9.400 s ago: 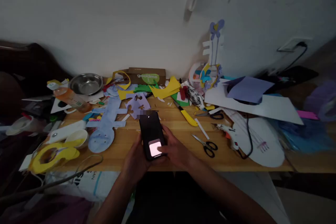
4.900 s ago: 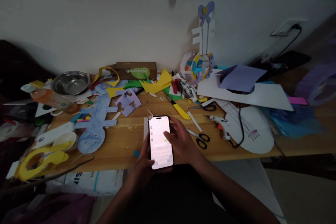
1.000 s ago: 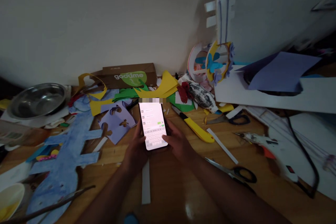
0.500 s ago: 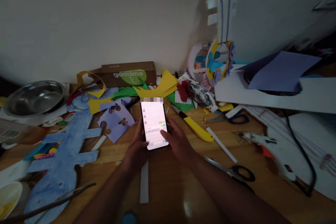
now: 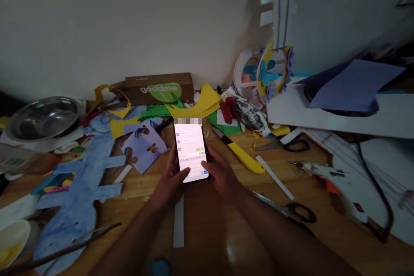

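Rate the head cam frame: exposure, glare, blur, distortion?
Head view: dim overall, both hands dark; the lit phone screen blows out to pale pink, text unreadable; soft glare patch on the table; edges smeared and bowed, wall line curved at right.

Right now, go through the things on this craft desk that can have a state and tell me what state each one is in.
phone: screen lit, keyboard showing, held by left hand and right hand
black scissors: blades shut, lying flat
yellow utility knife: lying flat, blade not visible
glue gun: on its side, cord attached
goodme box: closed
metal bowl: upright, contents unclear
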The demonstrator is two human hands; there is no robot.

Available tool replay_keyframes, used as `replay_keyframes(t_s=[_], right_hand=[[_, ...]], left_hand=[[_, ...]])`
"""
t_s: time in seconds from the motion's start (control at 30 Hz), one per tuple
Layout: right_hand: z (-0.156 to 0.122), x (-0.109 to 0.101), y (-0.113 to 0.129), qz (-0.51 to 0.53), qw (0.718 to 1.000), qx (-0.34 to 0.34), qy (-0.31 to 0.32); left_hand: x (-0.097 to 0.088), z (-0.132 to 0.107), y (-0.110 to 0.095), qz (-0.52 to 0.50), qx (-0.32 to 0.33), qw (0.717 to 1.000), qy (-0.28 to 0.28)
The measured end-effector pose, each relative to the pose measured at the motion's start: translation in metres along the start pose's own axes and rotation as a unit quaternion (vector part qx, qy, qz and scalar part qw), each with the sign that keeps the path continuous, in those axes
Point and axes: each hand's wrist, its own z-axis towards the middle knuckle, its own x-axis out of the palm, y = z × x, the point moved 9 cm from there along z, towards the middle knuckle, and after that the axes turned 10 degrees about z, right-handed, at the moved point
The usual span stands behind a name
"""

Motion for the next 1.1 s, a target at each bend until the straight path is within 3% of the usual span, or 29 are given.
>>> replay_keyframes(t_s=[0.13,0.27,0.4,0.5,0.67,0.87,0.97,1.1], right_hand=[[-0.001,-0.004,0.002,-0.048,0.998,-0.001,-0.034],[-0.002,0.000,0.002,-0.070,0.998,0.004,0.008],[-0.002,0.000,0.000,-0.019,0.999,0.008,0.024],[-0.001,-0.001,-0.003,0.014,1.000,0.015,0.019],[0.000,0.000,-0.004,0.021,0.999,0.010,0.026],[0.001,-0.002,0.000,-0.006,1.000,-0.006,-0.012],[-0.001,-0.002,0.002,-0.030,0.999,-0.007,-0.031],[-0.003,0.005,0.003,-0.058,0.998,0.004,0.026]], left_hand=[[-0.003,0.000,0.002,0.007,-0.014,1.000,-0.024],[-0.005,0.000,0.003,-0.025,-0.036,0.999,-0.012],[0.003,0.000,-0.001,-0.053,-0.030,0.997,0.046],[0.005,0.000,0.000,-0.061,-0.036,0.996,0.047],[-0.003,0.000,0.000,-0.018,-0.035,0.999,-0.031],[-0.005,0.002,-0.007,0.101,0.036,0.994,-0.013],[-0.006,0.002,-0.003,0.044,0.012,0.999,-0.003],[-0.002,-0.001,0.000,-0.024,-0.040,0.999,0.009]])
